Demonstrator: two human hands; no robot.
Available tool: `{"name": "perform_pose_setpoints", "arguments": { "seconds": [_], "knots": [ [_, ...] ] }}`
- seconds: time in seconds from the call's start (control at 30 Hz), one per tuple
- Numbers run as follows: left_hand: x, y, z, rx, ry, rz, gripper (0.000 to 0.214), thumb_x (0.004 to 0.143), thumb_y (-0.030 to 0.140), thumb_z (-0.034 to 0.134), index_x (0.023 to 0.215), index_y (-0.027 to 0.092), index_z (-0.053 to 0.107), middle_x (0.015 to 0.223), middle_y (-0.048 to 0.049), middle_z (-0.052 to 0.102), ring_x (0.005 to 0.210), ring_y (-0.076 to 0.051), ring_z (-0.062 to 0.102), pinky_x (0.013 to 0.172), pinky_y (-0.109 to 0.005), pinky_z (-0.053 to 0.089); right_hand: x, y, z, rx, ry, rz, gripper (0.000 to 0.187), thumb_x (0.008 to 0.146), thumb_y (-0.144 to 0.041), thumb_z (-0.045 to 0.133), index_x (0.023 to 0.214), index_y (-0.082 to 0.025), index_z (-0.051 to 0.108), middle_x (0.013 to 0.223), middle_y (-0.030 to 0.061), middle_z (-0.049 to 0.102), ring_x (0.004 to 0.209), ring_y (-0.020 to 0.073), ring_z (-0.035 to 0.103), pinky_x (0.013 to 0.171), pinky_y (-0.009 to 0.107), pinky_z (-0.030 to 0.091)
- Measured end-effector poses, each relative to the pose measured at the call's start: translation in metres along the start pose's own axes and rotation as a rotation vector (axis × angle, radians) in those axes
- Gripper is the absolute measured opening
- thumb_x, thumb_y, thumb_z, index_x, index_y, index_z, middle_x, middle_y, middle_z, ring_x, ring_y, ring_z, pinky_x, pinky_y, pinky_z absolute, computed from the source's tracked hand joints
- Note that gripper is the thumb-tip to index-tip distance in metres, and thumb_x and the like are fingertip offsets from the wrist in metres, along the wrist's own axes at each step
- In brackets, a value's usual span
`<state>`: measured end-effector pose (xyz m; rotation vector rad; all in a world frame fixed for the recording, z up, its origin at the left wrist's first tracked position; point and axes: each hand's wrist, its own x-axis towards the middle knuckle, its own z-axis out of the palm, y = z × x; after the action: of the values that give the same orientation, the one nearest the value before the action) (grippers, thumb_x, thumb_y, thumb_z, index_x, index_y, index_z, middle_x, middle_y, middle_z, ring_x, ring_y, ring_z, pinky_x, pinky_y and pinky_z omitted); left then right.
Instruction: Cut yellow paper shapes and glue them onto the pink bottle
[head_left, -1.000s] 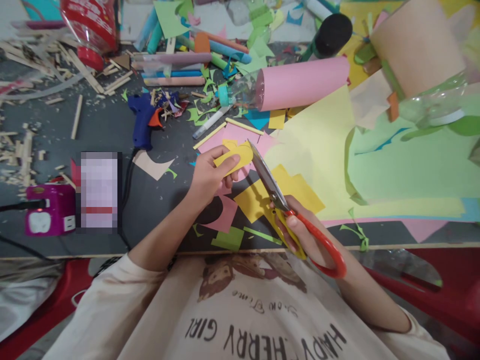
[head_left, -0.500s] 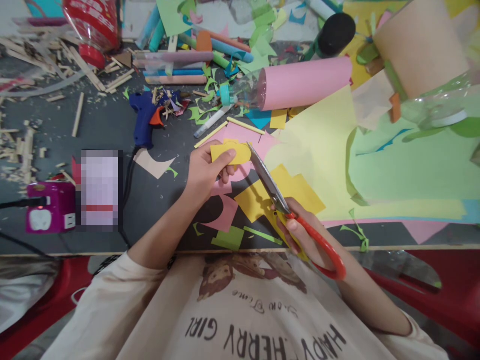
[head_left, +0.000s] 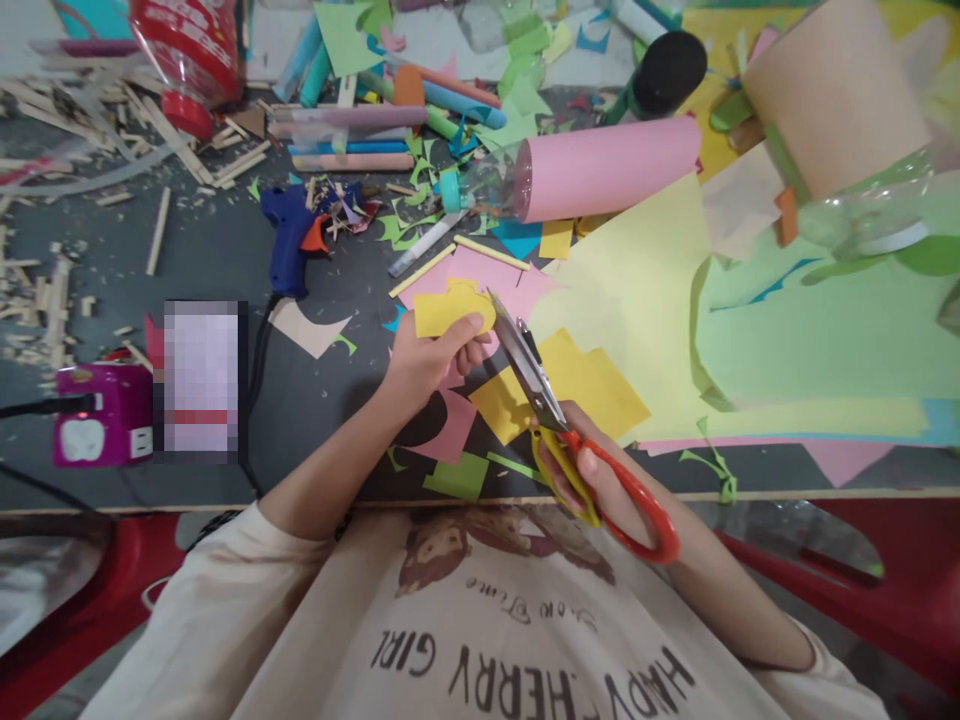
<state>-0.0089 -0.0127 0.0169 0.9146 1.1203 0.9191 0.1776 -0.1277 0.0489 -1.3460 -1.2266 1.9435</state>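
Note:
My left hand (head_left: 442, 350) pinches a small yellow piece of paper (head_left: 439, 312) between thumb and fingers, over the middle of the table. In my right hand (head_left: 604, 480) is a pair of scissors (head_left: 626, 500) with one red and one yellow handle loop. Their blades point up and left, a little parted, with the tips beside the right edge of the held paper. Beneath the hands lie a pink paper shape (head_left: 517, 285) edged with thin yellow strips, a larger yellow paper piece (head_left: 596, 375), pink scraps and a green paper scrap (head_left: 459, 476).
A blue glue gun (head_left: 289, 235) with a black cord lies left of my hands. Further left is a purple power adapter (head_left: 101, 415). Behind are a pink-wrapped bottle (head_left: 611, 168), several markers and wood sticks. Large yellow and green paper sheets (head_left: 825, 330) cover the right side.
The scissor blades have opened a little and shifted slightly left, with the yellow handle loop swung farther out. My left hand has moved slightly left and down with the yellow paper.

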Motion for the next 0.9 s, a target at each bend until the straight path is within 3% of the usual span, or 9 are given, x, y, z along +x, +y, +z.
{"name": "perform_pose_setpoints", "arguments": {
  "seconds": [0.13,0.3,0.53,0.9],
  "knots": [
    [-0.002,0.000,0.000,0.028,0.007,-0.031,0.022,0.067,0.033,0.068,0.056,0.016,0.059,0.045,0.0019,0.056,0.037,-0.006,0.046,0.037,-0.019,0.039,-0.002,-0.006,-0.002,0.055,-0.041,-0.004,0.053,0.087,-0.078,0.038,0.097,-0.026,0.045,0.066,-0.0026,0.047,0.050,0.0127,0.038,0.048,0.032,0.035],
    [-0.003,-0.003,-0.002,0.058,-0.042,-0.104,0.022,0.063,0.035,0.070,0.060,0.016,0.059,0.046,0.0006,0.058,0.035,-0.007,0.045,0.035,-0.019,0.036,-0.001,-0.007,-0.003,0.077,-0.043,-0.014,0.055,0.087,-0.079,0.036,0.101,-0.027,0.046,0.073,-0.0012,0.049,0.054,0.0134,0.039,0.053,0.033,0.038],
    [-0.003,0.002,-0.002,0.073,-0.066,-0.141,0.022,0.061,0.035,0.070,0.059,0.016,0.059,0.045,0.0000,0.056,0.035,-0.007,0.044,0.035,-0.020,0.035,0.004,0.004,0.001,0.169,0.007,-0.027,0.064,0.082,-0.083,0.043,0.111,-0.026,0.048,0.066,-0.0062,0.044,0.044,0.0085,0.034,0.044,0.028,0.027],
    [-0.002,0.003,-0.002,0.036,-0.055,-0.135,0.022,0.059,0.034,0.070,0.060,0.016,0.058,0.046,0.0021,0.055,0.036,-0.005,0.044,0.033,-0.018,0.034,0.005,0.008,0.004,0.160,0.072,-0.036,0.069,0.080,-0.083,0.046,0.115,-0.024,0.052,0.058,-0.0084,0.043,0.040,0.0072,0.033,0.040,0.026,0.026]
  ]
}}
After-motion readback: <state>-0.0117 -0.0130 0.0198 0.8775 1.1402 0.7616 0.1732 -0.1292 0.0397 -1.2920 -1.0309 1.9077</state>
